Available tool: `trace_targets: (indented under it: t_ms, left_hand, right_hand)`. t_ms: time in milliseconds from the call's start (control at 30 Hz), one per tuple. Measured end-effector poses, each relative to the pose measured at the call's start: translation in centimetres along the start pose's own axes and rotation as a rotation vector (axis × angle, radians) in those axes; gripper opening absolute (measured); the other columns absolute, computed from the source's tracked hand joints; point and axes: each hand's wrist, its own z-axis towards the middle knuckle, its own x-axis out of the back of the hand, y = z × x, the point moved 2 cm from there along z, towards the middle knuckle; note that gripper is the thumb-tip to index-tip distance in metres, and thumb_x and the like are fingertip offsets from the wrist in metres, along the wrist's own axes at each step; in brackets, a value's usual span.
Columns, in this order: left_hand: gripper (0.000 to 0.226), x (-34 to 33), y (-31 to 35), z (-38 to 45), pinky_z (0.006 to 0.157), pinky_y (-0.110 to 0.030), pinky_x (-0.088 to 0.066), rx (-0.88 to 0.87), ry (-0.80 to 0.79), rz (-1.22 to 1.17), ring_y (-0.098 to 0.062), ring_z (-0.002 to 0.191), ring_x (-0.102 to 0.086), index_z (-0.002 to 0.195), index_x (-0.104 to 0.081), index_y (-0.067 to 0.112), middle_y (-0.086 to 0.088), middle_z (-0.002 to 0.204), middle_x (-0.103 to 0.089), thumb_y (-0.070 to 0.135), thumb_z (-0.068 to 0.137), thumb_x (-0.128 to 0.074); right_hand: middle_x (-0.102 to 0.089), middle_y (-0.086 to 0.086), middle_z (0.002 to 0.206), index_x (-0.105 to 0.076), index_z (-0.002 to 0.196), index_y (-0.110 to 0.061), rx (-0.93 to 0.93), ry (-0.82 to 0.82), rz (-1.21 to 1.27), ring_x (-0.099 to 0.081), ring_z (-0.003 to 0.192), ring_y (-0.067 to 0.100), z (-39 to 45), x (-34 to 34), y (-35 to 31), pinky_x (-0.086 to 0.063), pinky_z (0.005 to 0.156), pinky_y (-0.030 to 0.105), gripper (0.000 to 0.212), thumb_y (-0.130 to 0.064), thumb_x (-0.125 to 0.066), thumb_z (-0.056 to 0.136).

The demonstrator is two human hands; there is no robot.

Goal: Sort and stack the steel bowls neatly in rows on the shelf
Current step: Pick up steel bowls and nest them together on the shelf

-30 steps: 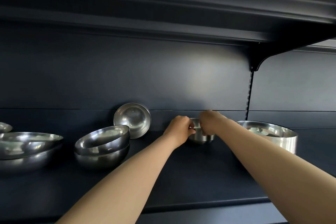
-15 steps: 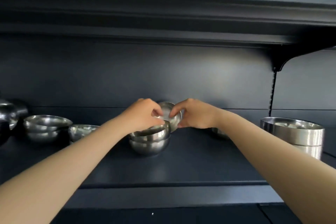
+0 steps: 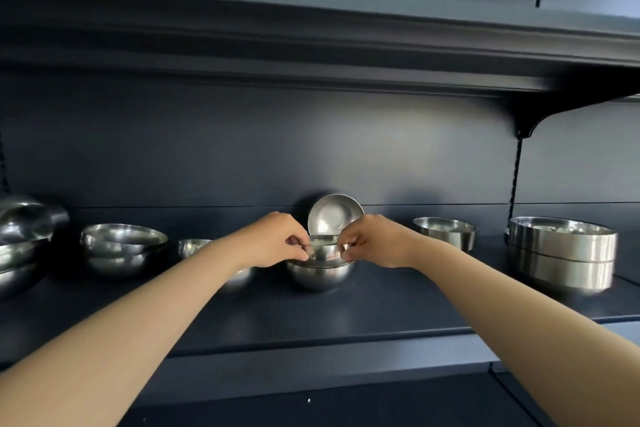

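My left hand [image 3: 277, 241] and my right hand [image 3: 374, 241] each pinch the rim of a small steel bowl [image 3: 325, 251] from opposite sides. The small bowl sits inside the top of a stack of round bowls [image 3: 320, 277] in the middle of the dark shelf [image 3: 381, 315]. Just behind the stack, another bowl [image 3: 335, 215] leans on its edge against the back wall, its inside facing me.
To the right stand a straight-sided bowl [image 3: 446, 230] and a stack of large straight-sided bowls [image 3: 561, 253]. On the left are a stacked pair [image 3: 121, 250], a small bowl [image 3: 192, 246], big bowls [image 3: 24, 243] at the edge, and one bowl [image 3: 239, 280] half hidden by my forearm.
Both hands carried the small bowl left from beside the large straight-sided bowls and lowered it into the round stack. My view shifted left and down.
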Motion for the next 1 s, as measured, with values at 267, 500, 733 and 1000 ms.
trace_targets:
  t_ms: [267, 500, 733, 1000]
  left_hand:
    - [0.021, -0.2, -0.8, -0.1, 0.063, -0.016, -0.032, 0.002, -0.043, 0.096, 0.000, 0.077, -0.041, 0.098, -0.069, 0.024, 0.012, 0.083, -0.046, 0.031, 0.079, -0.072]
    - [0.010, -1.0, -1.3, 0.2, 0.061, -0.008, -0.028, -0.058, -0.033, 0.105, 0.002, 0.076, -0.039, 0.084, -0.069, 0.017, 0.004, 0.085, -0.050, 0.025, 0.079, -0.072]
    - [0.009, -2.1, 1.0, 2.1, 0.069, -0.025, -0.041, -0.124, -0.009, 0.063, -0.004, 0.075, -0.046, 0.078, -0.069, 0.018, 0.002, 0.084, -0.052, 0.025, 0.076, -0.075]
    - [0.010, -4.8, 8.7, 7.0, 0.070, -0.035, -0.045, -0.289, -0.034, 0.040, -0.012, 0.076, -0.050, 0.076, -0.068, 0.015, 0.004, 0.074, -0.055, 0.023, 0.076, -0.074]
  right_hand:
    - [-0.058, -0.006, 0.090, -0.069, 0.097, -0.016, -0.008, -0.062, -0.061, -0.056, 0.092, 0.016, 0.4, -0.3, -0.4, -0.044, 0.077, 0.025, 0.014, -0.022, -0.064, 0.086]
    - [-0.044, -0.014, 0.071, -0.059, 0.073, -0.021, 0.053, -0.081, -0.186, -0.047, 0.074, 0.012, 0.5, -0.8, -0.9, -0.037, 0.063, 0.022, 0.014, -0.016, -0.069, 0.081]
    - [-0.047, -0.011, 0.066, -0.059, 0.069, -0.020, 0.040, -0.075, -0.254, -0.045, 0.066, 0.008, -1.2, 0.8, 1.5, -0.032, 0.055, 0.018, 0.016, -0.017, -0.071, 0.078]
    - [-0.046, -0.016, 0.071, -0.064, 0.077, -0.018, -0.111, -0.061, -0.320, -0.041, 0.071, -0.003, -6.5, 4.2, 7.8, -0.031, 0.062, 0.020, 0.007, -0.021, -0.069, 0.080]
